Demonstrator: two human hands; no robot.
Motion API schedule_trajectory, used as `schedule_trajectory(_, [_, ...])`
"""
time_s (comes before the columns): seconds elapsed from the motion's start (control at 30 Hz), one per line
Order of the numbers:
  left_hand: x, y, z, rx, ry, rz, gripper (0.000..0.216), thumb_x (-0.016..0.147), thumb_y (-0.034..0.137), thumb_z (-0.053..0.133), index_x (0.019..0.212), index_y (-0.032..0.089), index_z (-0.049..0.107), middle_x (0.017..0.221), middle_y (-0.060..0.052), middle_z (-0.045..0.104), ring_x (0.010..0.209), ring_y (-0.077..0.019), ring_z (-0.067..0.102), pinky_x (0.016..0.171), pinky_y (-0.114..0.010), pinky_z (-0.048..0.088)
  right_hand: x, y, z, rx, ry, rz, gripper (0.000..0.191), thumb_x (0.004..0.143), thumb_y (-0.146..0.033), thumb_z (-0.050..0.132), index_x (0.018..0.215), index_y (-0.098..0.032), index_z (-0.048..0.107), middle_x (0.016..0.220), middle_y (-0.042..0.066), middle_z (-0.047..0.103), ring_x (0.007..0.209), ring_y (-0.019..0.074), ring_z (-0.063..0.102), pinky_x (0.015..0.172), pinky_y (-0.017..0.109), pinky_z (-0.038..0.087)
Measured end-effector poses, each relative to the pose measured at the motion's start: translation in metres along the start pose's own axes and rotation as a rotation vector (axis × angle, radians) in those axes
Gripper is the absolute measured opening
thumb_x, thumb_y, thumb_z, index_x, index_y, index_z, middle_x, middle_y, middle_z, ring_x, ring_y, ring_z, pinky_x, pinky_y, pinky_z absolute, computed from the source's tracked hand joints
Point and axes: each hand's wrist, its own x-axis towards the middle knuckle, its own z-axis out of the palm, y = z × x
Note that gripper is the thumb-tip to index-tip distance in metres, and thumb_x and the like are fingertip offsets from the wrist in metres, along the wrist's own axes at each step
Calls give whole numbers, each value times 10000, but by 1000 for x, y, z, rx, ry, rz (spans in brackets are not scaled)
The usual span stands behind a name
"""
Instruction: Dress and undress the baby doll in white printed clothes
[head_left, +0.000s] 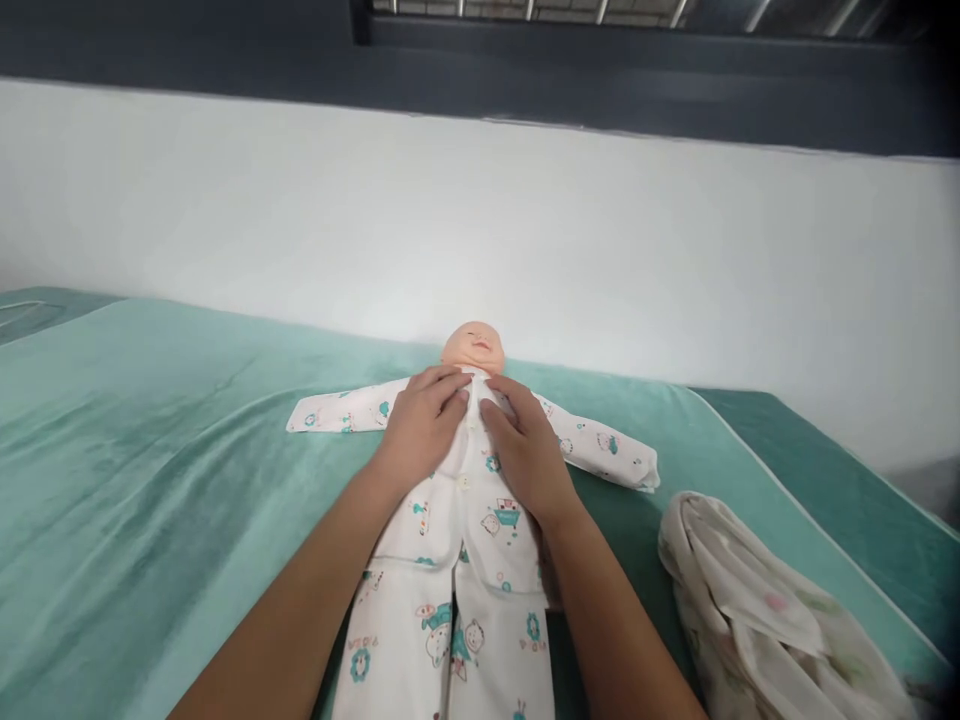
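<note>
A baby doll [474, 345] lies on its back, its head toward the wall. It wears a white long-sleeved baby shirt [495, 540] with teal and orange cartoon prints, and matching trousers [401, 650]. Small buttons run down the shirt's front. My left hand [426, 415] rests on the chest left of the button line, fingertips by the collar. Opposite it, my right hand [523, 435] touches the right side of the chest. On both hands, thumb and index finger are apart, against the fabric. My hands partly cover the shoulders; the sleeves stretch out sideways.
A teal sheet [187, 450] with some creases covers the bed. To the right lies a bunched whitish cloth [772, 610] with a faded pattern. Behind the bed stands a white wall [480, 220], with a dark ledge [600, 85] and a barred window above.
</note>
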Motion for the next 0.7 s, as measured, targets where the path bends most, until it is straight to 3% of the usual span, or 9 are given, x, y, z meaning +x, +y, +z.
schedule_trajectory(0.17, [0,2,-1,26,-36,-20,357,967,273,405,1224,271,653,1338,-19,591,1268,-210,503,1130,-406,369,2,2,1,-74,-47,-35,439,921,-341,472,1348,-260,536,1406,55,556,1332,252,462,1131,469,349])
schedule_trajectory(0.33, [-2,5,-2,85,-76,-41,394,974,271,370,1268,301,631,1377,-15,556,1294,-227,478,1127,-435,365,3,-1,-1,-131,-130,-61,530,930,-296,412,1459,-262,425,1525,41,427,1458,244,289,1189,500,253])
schedule_trajectory(0.53, [-3,9,-2,189,-107,-50,417,964,235,356,1253,342,637,1402,-10,525,1314,-244,458,1115,-483,355,4,-3,-2,-173,-142,-90,472,926,-275,400,1390,-261,486,1448,39,509,1371,250,379,1146,500,303])
schedule_trajectory(0.7, [-3,8,-1,133,-83,-55,384,955,230,383,1169,341,681,1383,-7,539,1316,-244,461,1121,-495,341,4,2,0,-158,-98,-149,386,897,-242,437,1264,-250,553,1327,58,557,1275,242,446,1098,456,351])
